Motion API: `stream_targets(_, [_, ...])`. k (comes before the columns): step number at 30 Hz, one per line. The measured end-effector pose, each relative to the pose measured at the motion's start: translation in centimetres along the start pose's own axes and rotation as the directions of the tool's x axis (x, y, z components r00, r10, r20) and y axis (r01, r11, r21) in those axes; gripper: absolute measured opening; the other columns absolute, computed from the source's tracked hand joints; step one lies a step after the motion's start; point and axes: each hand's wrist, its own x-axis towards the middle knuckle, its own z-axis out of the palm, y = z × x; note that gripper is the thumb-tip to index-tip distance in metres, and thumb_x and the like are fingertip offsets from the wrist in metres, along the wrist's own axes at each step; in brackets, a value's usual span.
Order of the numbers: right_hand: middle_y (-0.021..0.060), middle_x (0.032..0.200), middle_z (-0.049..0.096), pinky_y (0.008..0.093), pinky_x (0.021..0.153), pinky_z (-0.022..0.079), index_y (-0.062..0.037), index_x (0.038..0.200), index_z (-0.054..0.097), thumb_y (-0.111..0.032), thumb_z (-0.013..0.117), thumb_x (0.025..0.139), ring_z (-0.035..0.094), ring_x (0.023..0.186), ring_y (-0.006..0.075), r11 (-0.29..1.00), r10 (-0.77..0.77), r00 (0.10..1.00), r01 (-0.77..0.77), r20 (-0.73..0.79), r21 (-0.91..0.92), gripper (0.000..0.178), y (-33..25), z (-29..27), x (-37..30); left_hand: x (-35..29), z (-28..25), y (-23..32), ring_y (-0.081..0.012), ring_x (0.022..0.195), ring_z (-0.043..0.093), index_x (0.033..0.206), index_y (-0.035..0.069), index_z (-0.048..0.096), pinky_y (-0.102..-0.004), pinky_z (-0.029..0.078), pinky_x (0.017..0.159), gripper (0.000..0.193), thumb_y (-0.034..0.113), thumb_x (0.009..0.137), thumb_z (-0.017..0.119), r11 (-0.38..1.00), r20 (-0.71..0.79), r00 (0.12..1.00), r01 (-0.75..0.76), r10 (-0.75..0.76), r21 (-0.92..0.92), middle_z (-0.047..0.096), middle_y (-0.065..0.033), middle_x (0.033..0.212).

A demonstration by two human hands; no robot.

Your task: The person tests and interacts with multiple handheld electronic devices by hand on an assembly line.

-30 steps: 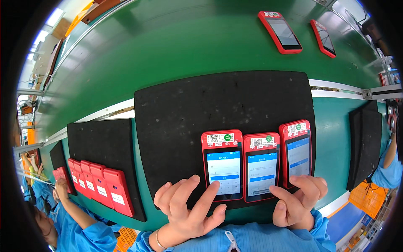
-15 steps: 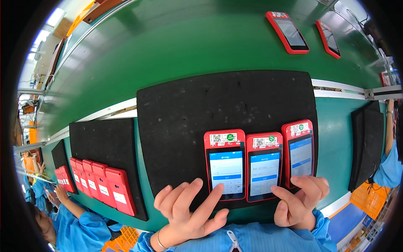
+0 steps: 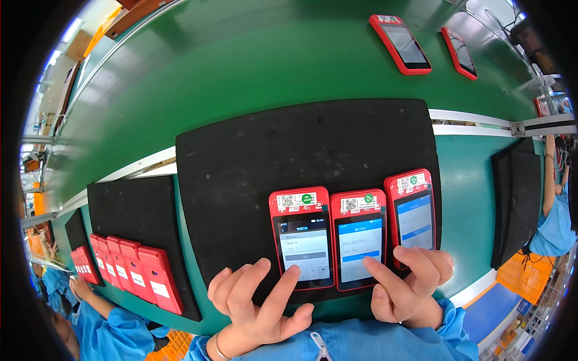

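Note:
Three red handheld payment terminals with lit screens lie side by side on a black foam mat [image 3: 301, 132]. My left hand [image 3: 259, 313] is open with its fingers spread. Its index fingertip is at the lower screen of the left terminal [image 3: 304, 240], whose header is dark. My right hand [image 3: 412, 289] stretches out its index finger to the blue button on the middle terminal [image 3: 359, 234]. The other right fingers bend loosely and hold nothing, partly covering the bottom of the right terminal [image 3: 415, 210]. Whether the fingertips press the glass, I cannot tell.
Two more red terminals, one nearer [image 3: 402, 45] and one farther right [image 3: 459, 54], lie on the green belt [image 3: 241, 66]. Several red devices [image 3: 159, 280] lie face down on another mat at left. A co-worker's blue sleeve [image 3: 111, 331] is beyond; stacked black mats [image 3: 518, 204] are at right.
The left terminal's screen has switched from a blue-headed page to a dark-headed, greyer one. My right index finger has moved up and left onto the middle screen's button. The whole view has shifted slightly.

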Motion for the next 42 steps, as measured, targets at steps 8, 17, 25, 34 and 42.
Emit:
stream_targets(8, [-0.0042,0.106,0.062,0.0321,0.088,0.033,-0.0215,0.093,0.076,-0.034,0.053,0.084,0.051,0.09,0.0123,0.995,0.01,1.0,-0.007,-0.03,0.099,0.028,-0.3,0.0,-0.2,0.1,0.4,0.1,-0.019,0.105,0.047,0.101,0.02,0.073,-0.0407,0.029,0.101,0.044,0.057,0.091,0.05,0.999,-0.092,0.994,0.052,-0.052,-0.001,0.056,-0.0051,0.111])
stream_targets(17, [-0.0069,0.11,0.063,0.0322,0.089,0.031,-0.0222,0.095,0.075,-0.034,0.057,0.08,0.051,0.096,0.0104,0.976,-0.094,0.995,0.085,0.035,0.198,0.026,-0.8,0.2,-0.7,0.1,0.4,0.1,-0.0179,0.104,0.048,0.101,0.02,0.072,-0.0402,0.03,0.101,0.042,0.055,0.092,0.05,0.998,-0.104,0.992,0.066,-0.068,-0.021,0.057,-0.0039,0.109])
stream_targets(25, [-0.0066,0.103,0.058,0.0305,0.087,0.033,-0.0241,0.091,0.077,-0.032,0.051,0.086,0.044,0.096,0.0108,0.979,-0.111,0.993,0.1,0.051,0.18,0.028,-0.8,-0.1,-0.3,0.1,0.3,0.2,-0.0178,0.104,0.048,0.101,0.021,0.072,-0.0401,0.03,0.101,0.042,0.055,0.092,0.049,0.997,-0.114,0.991,0.07,-0.073,-0.032,0.057,-0.0037,0.109])
stream_targets(34, [-0.0053,0.104,0.058,0.0314,0.087,0.033,-0.0236,0.09,0.077,-0.033,0.05,0.089,0.044,0.095,0.0105,0.977,-0.117,0.992,0.107,0.046,0.185,0.029,-0.7,0.0,-0.2,0.1,0.3,0.1,-0.0173,0.101,0.048,0.099,0.02,0.072,-0.0397,0.032,0.1,0.043,0.055,0.092,0.049,0.997,-0.136,0.989,0.06,-0.065,-0.039,0.058,-0.0035,0.108])
stream_targets(42, [-0.0048,0.102,0.058,0.0319,0.084,0.033,-0.0233,0.088,0.078,-0.033,0.05,0.088,0.046,0.093,0.0116,0.973,-0.13,0.991,0.121,0.032,0.196,0.029,-0.7,0.1,-0.3,0.0,0.3,0.1,-0.0171,0.1,0.048,0.097,0.02,0.073,-0.0396,0.032,0.099,0.044,0.056,0.093,0.048,0.998,-0.134,0.989,0.056,-0.06,-0.033,0.058,-0.0036,0.107])
